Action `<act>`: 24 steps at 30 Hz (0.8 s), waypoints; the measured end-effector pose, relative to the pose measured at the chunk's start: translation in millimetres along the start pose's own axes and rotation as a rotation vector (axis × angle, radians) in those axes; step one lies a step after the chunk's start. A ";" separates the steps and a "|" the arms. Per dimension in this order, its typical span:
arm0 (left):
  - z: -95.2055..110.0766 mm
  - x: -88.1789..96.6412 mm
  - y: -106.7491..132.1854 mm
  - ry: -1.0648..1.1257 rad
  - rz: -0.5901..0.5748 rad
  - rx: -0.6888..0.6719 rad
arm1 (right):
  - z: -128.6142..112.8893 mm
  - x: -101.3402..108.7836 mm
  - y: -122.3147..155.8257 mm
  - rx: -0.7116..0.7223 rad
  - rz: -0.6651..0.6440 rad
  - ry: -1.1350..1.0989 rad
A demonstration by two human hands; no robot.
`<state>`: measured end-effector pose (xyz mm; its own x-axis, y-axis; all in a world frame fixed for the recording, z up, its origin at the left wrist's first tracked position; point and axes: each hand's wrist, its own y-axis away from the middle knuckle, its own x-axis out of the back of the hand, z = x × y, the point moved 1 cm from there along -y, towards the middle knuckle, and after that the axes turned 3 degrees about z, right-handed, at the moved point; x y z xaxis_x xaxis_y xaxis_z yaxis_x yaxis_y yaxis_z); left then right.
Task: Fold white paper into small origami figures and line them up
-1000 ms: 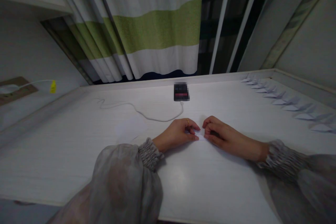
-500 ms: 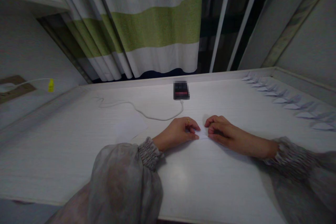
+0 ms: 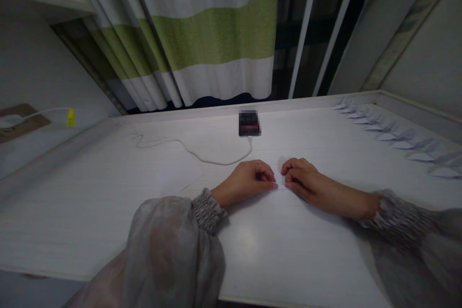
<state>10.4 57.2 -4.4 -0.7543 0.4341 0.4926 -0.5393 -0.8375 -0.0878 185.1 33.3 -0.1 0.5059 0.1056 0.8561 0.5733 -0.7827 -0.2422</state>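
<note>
Between my hands lies a small piece of white paper [image 3: 280, 185], mostly covered by fingers and hard to tell from the white tabletop. My left hand [image 3: 251, 176], a ring on one finger, is closed on the paper's left side, its thumb pressed along the near edge. From the other side my right hand [image 3: 306, 180] pinches the paper's right end with curled fingers. Both hands rest close to the table, with a narrow gap between their fingertips.
Folded white paper shapes [image 3: 391, 139] stand in a row along the right side. White sheets [image 3: 176, 173] lie left of my left arm. At the back, a dark blurred device [image 3: 249, 123] connects to a white cable [image 3: 212, 162]. A curtain [image 3: 216, 33] hangs behind the table [image 3: 252, 260].
My left thumb has slid slightly right along the paper, toward the right hand. The right hand has barely moved, and the rest stays the same.
</note>
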 end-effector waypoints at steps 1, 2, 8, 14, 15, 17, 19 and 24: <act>0.2 -0.8 -0.3 -0.011 0.018 0.001 | -0.3 -0.1 -0.1 0.003 0.002 0.005; 0.3 -1.5 -0.6 -0.022 0.033 0.003 | -0.4 -0.2 -0.2 0.005 0.006 0.009; 0.2 -3.6 -2.2 -0.069 0.056 0.024 | -1.1 -1.7 0.6 0.001 0.040 0.040; 1.1 -3.3 -1.5 -0.047 0.048 0.039 | 2.2 3.7 0.6 -0.008 -0.034 -0.010; 1.2 -3.3 -1.5 -0.044 0.048 0.039 | 4.4 5.5 0.3 -0.006 -0.053 -0.040; 0.8 -3.4 -1.8 -0.033 0.045 0.032 | 9.5 9.5 -0.3 0.005 -0.102 -0.124; -0.5 -3.8 -2.3 -0.017 0.042 0.024 | 14.2 13.4 -0.6 -0.006 -0.160 -0.210; -3.7 -4.9 -3.2 -0.007 0.033 0.020 | 16.7 18.8 0.3 -0.054 -0.205 -0.298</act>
<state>14.4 59.0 -9.7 -0.7690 0.4035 0.4958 -0.5064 -0.8579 -0.0874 205.5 45.3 8.2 0.5541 0.4318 0.7117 0.6517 -0.7569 -0.0482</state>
